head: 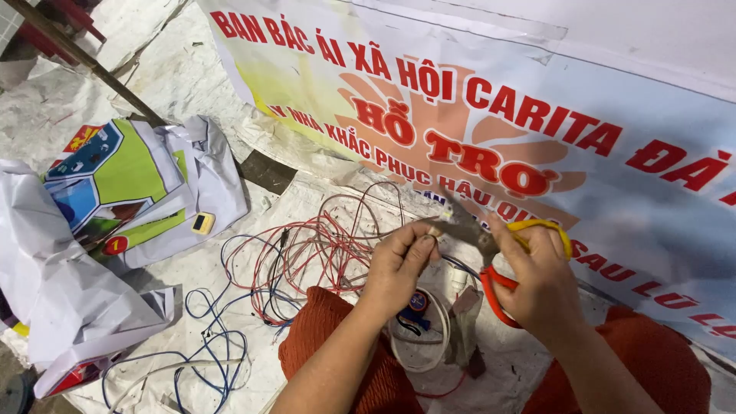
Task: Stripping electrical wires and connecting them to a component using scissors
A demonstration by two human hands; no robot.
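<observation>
Best to keep the wire end pinched short and steady, close to the scissor tips, so only the sheath gets nicked – judging by the grip. Left hand (399, 264) closed, fingers pinching a thin wire end (435, 230) above the lap. Right hand (537, 280) curled through the red-and-yellow handles of the scissors (479, 244), blades nearly shut at that wire – tangled red and blue wires (307, 257) lying on the white sheet (176, 268) just beyond

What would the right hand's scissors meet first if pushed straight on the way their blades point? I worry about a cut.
Probably the left hand: the scissors in the right hand point at its fingers, pinching a thin wire end. Depth is unclear.
</observation>
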